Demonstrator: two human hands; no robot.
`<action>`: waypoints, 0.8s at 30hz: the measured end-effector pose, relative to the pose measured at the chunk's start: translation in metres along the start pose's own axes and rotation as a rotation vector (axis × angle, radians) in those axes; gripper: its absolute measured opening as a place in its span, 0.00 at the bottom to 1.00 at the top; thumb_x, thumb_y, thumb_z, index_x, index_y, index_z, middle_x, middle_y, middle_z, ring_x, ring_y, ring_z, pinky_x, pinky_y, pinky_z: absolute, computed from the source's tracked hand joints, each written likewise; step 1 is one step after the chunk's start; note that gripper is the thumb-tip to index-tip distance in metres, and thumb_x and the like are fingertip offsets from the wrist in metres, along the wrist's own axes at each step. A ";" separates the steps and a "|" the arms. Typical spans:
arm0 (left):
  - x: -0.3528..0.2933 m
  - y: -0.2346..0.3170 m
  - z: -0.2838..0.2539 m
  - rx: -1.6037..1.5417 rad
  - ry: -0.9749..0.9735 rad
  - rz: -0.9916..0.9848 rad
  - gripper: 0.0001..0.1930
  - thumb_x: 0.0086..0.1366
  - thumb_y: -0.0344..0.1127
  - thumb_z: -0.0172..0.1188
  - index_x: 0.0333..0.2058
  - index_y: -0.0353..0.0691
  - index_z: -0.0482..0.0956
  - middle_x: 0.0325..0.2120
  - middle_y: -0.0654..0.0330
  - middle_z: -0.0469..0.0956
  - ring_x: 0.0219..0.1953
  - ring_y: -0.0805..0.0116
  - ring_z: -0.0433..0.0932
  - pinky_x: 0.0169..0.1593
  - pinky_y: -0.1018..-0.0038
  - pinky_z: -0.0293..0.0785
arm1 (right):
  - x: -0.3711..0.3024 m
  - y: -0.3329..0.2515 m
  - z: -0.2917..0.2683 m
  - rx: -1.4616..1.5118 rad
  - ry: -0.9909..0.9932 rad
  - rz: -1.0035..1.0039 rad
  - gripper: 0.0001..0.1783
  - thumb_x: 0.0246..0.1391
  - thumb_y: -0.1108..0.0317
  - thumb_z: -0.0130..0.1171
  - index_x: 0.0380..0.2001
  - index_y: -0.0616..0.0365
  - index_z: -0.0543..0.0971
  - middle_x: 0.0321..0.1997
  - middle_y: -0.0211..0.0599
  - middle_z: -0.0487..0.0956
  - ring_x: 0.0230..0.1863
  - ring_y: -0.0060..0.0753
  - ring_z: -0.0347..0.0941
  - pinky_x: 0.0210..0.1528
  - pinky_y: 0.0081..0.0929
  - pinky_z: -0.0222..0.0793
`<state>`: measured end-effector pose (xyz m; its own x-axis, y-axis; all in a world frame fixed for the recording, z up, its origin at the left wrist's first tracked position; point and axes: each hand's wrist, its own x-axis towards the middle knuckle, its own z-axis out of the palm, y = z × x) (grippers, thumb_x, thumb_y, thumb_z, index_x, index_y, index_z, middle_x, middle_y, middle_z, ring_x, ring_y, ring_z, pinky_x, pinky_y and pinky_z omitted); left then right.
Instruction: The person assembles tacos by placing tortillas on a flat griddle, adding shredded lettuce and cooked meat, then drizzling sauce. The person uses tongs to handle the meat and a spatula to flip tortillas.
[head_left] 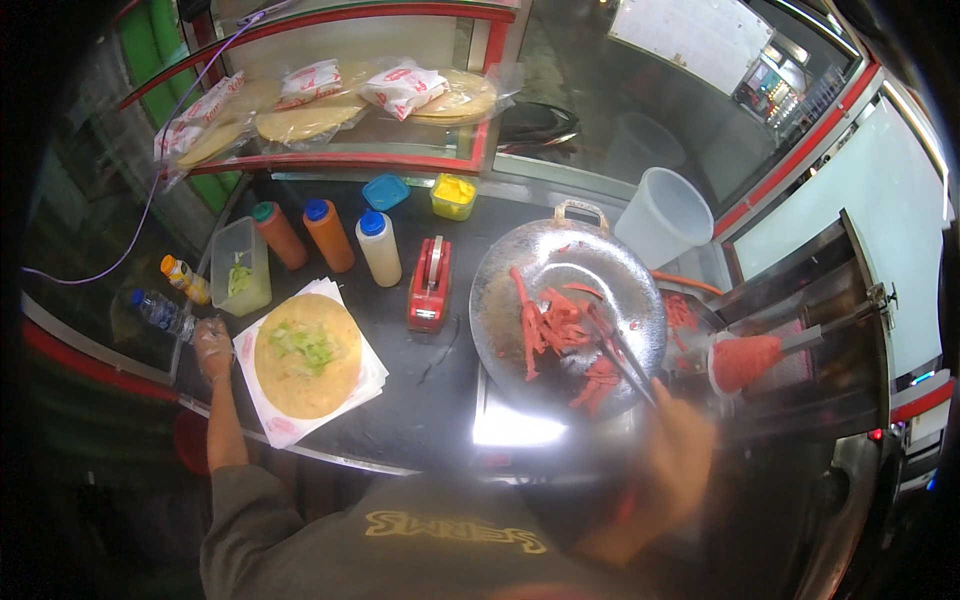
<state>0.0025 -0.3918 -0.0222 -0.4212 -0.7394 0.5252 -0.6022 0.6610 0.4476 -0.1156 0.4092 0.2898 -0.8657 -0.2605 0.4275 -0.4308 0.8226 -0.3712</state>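
Note:
My right hand, blurred by motion, is closed around dark tongs whose tips are among red meat strips in a wide metal wok. At the far left, my left hand rests on the counter with nothing visible in it, in what looks like a clear plastic glove. Beside that hand, a round flatbread lies on a stack of white paper sheets. Shredded lettuce is heaped on the flatbread. A clear water bottle stands close to my left fingers.
Behind the flatbread are a lettuce tub, red, orange and white squeeze bottles, and a red tape dispenser. A yellow-filled tub and white bucket stand farther back. Red meat sits on a spit at right.

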 end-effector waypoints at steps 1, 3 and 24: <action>0.000 0.001 0.000 -0.005 0.009 -0.006 0.11 0.71 0.37 0.65 0.40 0.32 0.82 0.37 0.42 0.84 0.42 0.39 0.84 0.49 0.52 0.78 | 0.003 -0.002 0.001 0.041 0.000 0.015 0.26 0.58 0.80 0.66 0.61 0.61 0.85 0.32 0.54 0.82 0.28 0.43 0.78 0.36 0.36 0.72; 0.000 0.004 -0.001 -0.034 -0.014 -0.015 0.12 0.70 0.37 0.66 0.40 0.32 0.82 0.37 0.41 0.85 0.43 0.39 0.84 0.49 0.52 0.78 | 0.008 -0.003 0.005 0.152 -0.076 -0.064 0.26 0.59 0.81 0.66 0.62 0.61 0.85 0.32 0.54 0.82 0.27 0.43 0.77 0.36 0.37 0.72; -0.002 0.023 -0.010 0.028 -0.017 -0.035 0.15 0.73 0.41 0.65 0.41 0.31 0.83 0.40 0.38 0.84 0.45 0.35 0.83 0.50 0.49 0.77 | 0.018 0.003 0.028 0.065 -0.078 0.049 0.27 0.61 0.77 0.67 0.64 0.55 0.84 0.33 0.54 0.81 0.29 0.55 0.78 0.37 0.45 0.71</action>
<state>-0.0037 -0.3731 -0.0057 -0.4108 -0.7640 0.4976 -0.6355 0.6313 0.4446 -0.1398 0.3930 0.2732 -0.9021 -0.2614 0.3433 -0.4011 0.8014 -0.4436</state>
